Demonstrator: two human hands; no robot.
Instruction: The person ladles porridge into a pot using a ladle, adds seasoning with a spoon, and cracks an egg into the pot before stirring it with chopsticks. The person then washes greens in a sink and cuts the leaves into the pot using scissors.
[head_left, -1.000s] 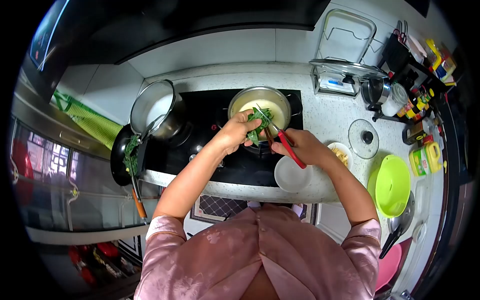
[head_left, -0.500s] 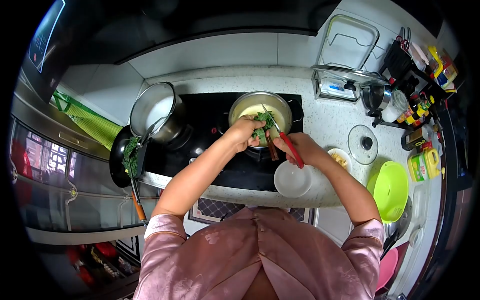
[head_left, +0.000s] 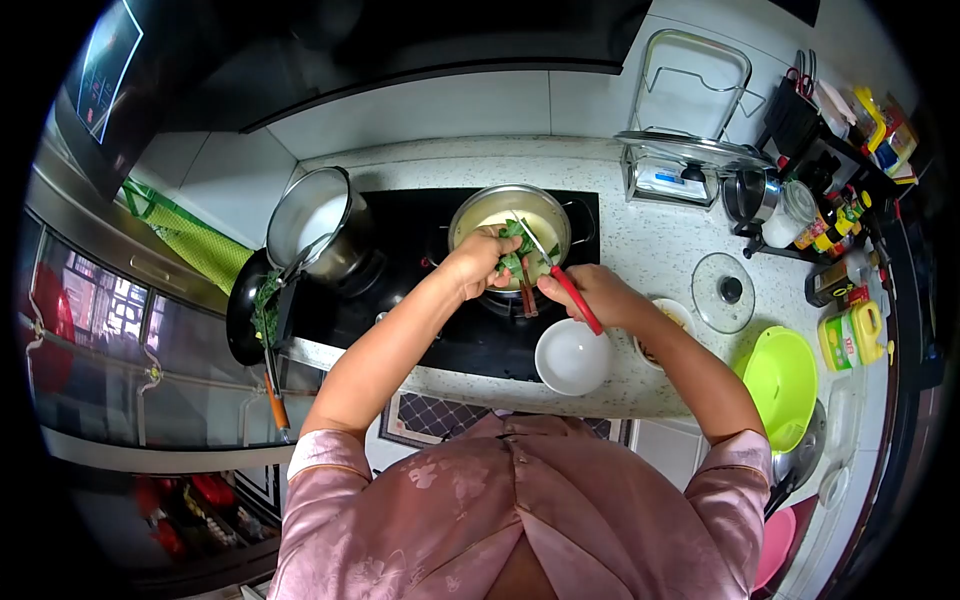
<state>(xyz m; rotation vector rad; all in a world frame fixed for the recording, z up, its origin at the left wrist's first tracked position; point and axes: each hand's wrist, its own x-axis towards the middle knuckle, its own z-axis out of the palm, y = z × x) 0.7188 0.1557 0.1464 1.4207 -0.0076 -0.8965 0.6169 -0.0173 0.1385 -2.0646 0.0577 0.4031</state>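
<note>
My left hand [head_left: 484,264] is closed on a small bunch of green leaves [head_left: 512,245] above a steel pot [head_left: 455,215]. Pale yellowish liquid [head_left: 490,212] shows inside the pot. In my right hand [head_left: 592,293] is a pair of scissors [head_left: 572,292] with red handles, its blades lying over the pot beside the leaves. Brown chopsticks [head_left: 528,296] stick out at the pot's near rim, between my two hands; their far ends are hidden. A white bowl [head_left: 573,357] stands on the counter just below my right hand.
Left on the black stove [head_left: 420,318] is a tall pot [head_left: 318,245] with whitish contents, beside a black wok [head_left: 240,310] holding chopped greens. On the right counter are a small dish [head_left: 668,308] behind my forearm, a glass lid [head_left: 712,300], a green basin [head_left: 785,385] and bottles.
The view has shifted slightly. Both hands stay over the pot, and the scissors and leaves have moved only a little relative to each other.
</note>
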